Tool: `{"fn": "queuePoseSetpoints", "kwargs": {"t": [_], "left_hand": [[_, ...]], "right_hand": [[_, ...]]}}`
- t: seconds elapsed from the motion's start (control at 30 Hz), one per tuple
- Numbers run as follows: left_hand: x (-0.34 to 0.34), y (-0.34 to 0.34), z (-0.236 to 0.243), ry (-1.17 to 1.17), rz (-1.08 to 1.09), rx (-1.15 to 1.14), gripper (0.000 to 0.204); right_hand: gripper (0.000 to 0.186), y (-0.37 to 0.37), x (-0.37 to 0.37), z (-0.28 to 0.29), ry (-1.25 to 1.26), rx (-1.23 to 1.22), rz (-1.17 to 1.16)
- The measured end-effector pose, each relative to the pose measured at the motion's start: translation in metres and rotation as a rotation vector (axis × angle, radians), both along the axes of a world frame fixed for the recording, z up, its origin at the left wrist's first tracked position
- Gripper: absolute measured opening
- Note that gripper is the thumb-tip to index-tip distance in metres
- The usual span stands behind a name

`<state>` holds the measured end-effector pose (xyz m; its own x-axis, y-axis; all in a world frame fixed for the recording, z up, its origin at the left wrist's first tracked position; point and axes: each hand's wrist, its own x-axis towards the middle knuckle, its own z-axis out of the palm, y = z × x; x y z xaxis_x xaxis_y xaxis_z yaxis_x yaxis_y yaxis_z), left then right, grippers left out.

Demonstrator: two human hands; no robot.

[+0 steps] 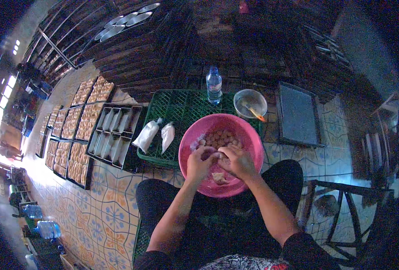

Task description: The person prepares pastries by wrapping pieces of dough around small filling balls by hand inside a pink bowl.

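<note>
A pink basin [188, 135] sits in front of me, between my knees and against the green crate. Inside it, several small brownish lumps [222, 136] are gathered toward the far side. A pale, soft piece that looks like dough [219, 178] lies near the basin's close wall. Over the middle of the basin, my left hand [200, 163] and my right hand [238, 161] meet at the fingertips. The fingers of both are curled and pinched together. What they hold between them is too small and covered by the fingers to make out.
On the green crate [186, 101] stand a water bottle [214, 87], two white plastic bags [147, 135] and a metal bowl [250, 102] with an orange-handled utensil. Left are loaf pans [114, 130] and trays of buns [79, 164]; right, a flat tray [300, 114] and a stool [343, 198].
</note>
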<state>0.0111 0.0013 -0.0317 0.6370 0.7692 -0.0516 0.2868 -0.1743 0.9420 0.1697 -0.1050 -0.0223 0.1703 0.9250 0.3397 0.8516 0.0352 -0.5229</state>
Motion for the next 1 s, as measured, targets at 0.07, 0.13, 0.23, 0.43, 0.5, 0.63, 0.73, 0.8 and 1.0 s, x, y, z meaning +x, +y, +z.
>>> {"fn": "queuePoseSetpoints", "kwargs": {"t": [0.07,0.13,0.23,0.43,0.5,0.63,0.73,0.8,1.0], "left_hand": [[-0.001,0.002,-0.002,0.010,0.131,-0.047,0.036],[-0.004,0.011,-0.002,0.004,0.078,-0.042,0.038],[-0.009,0.007,-0.011,0.015,0.015,-0.011,0.041],[-0.008,-0.004,-0.016,0.041,0.068,0.047,0.045],[-0.007,-0.002,-0.012,0.006,0.077,0.111,0.045],[-0.014,0.009,0.001,0.183,-0.136,-0.096,0.041],[-0.012,0.008,0.015,0.152,-0.043,-0.082,0.033],[-0.016,0.009,0.013,0.089,0.043,-0.142,0.030],[-0.005,0.002,0.007,0.084,0.028,-0.226,0.031]], "right_hand": [[0.044,-0.005,-0.011,-0.003,-0.011,0.054,-0.027],[0.045,-0.004,-0.011,-0.004,-0.028,0.121,-0.059],[0.042,-0.008,-0.010,-0.013,0.150,0.002,0.016],[0.038,-0.002,-0.015,-0.007,0.021,0.022,-0.127],[0.036,-0.006,-0.014,-0.002,0.022,-0.009,-0.081],[0.033,-0.010,-0.019,0.010,-0.055,0.017,0.007],[0.039,-0.009,-0.030,0.007,0.011,-0.029,-0.065],[0.041,-0.006,-0.037,0.010,0.062,0.011,-0.067],[0.038,-0.009,-0.023,0.011,0.216,-0.171,-0.062]]}}
